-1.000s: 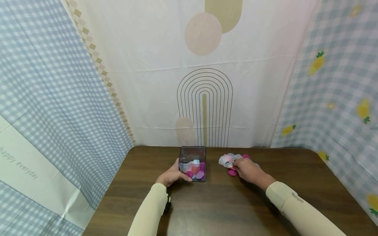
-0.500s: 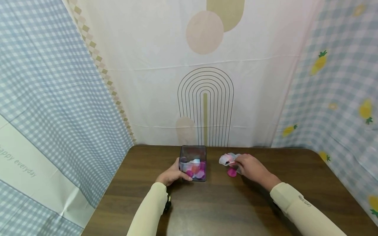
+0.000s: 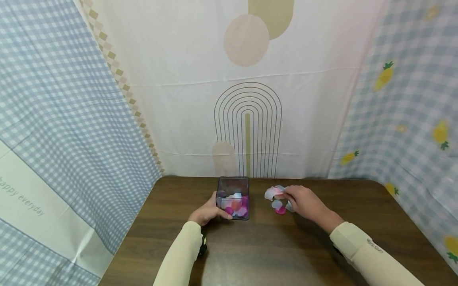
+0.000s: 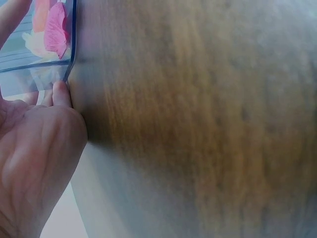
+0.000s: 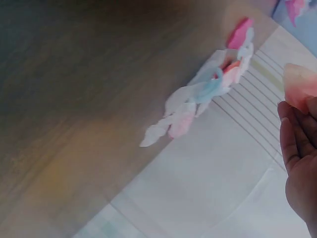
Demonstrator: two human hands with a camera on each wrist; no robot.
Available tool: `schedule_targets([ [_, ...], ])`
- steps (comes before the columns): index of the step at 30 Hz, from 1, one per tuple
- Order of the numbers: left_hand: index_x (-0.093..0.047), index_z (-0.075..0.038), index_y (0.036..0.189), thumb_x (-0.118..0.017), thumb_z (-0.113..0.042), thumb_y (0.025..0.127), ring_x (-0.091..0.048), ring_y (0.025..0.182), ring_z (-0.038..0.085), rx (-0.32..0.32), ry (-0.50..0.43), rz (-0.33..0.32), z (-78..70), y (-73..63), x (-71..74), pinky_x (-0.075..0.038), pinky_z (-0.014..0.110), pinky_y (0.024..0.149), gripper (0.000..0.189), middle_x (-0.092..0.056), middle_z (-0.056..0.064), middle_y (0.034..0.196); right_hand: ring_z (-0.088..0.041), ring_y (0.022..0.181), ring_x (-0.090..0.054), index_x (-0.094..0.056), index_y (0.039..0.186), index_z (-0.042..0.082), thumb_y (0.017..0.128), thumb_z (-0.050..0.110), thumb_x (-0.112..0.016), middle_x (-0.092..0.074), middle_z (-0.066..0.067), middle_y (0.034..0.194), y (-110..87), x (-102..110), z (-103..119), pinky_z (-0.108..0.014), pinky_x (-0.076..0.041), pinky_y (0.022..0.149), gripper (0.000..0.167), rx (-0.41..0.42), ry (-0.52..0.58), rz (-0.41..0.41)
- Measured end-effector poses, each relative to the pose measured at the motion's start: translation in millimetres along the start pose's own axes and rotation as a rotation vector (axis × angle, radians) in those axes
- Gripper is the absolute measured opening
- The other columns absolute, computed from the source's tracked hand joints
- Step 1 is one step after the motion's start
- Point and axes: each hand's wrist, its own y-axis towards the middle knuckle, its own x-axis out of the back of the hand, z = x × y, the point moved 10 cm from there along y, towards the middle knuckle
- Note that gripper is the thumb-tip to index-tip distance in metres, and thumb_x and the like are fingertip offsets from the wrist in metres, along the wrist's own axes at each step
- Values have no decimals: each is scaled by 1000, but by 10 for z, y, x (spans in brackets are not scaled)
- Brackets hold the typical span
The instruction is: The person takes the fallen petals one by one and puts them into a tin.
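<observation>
My left hand [image 3: 207, 211] grips the left side of a clear square plastic box [image 3: 233, 186], thumb along its near face. Inside lie artificial flower petals [image 3: 235, 205] in magenta, lilac, white and coral. The left wrist view shows that palm [image 4: 42, 158] by a box corner, with a pink petal [image 4: 57, 30] behind the clear wall. To the right of the box, my right hand [image 3: 305, 202] is over a small pile of loose petals [image 3: 273, 192]. In the right wrist view it pinches a peach-and-white petal [image 5: 298, 85], raised apart from the pile [image 5: 205, 89].
A dark brown wooden table [image 3: 257, 250] carries everything. Behind its far edge hangs a white printed cloth [image 3: 186, 127]. Blue checked cloths [image 3: 71, 99] close off both sides. A black item with a yellow-green mark [image 3: 203, 246] shows at the left wrist.
My right hand has drawn slightly right, lifting a petal from the pile. The pile has spread, with a pale petal now beside the magenta one. The left hand and box stay put.
</observation>
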Motion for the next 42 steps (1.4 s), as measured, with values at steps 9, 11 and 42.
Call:
schedule_targets([
  [9,-24,-9,161,-92,1,71,-52,131,30,-2,-1,3,4,4,4,-32,55,124,113,-50,18,149,-22,87,-74,-77,103,8,95,4,-77,-79,-4,95,61,171,120,-45,-61,80,9,38,8,-99],
  [11,-24,-9,161,-92,1,71,-52,131,30,-2,-2,5,4,7,1,-32,55,124,114,-50,18,149,-23,88,-74,-78,104,7,95,4,-76,-80,-5,96,62,187,127,-46,-62,81,10,34,7,-105],
  [42,-26,-9,159,-92,1,70,-51,130,30,11,2,-18,0,-23,2,-34,54,123,112,-50,17,148,-21,87,-75,-80,106,7,92,6,-81,-81,-5,95,145,236,456,-42,-63,80,14,130,33,-191],
])
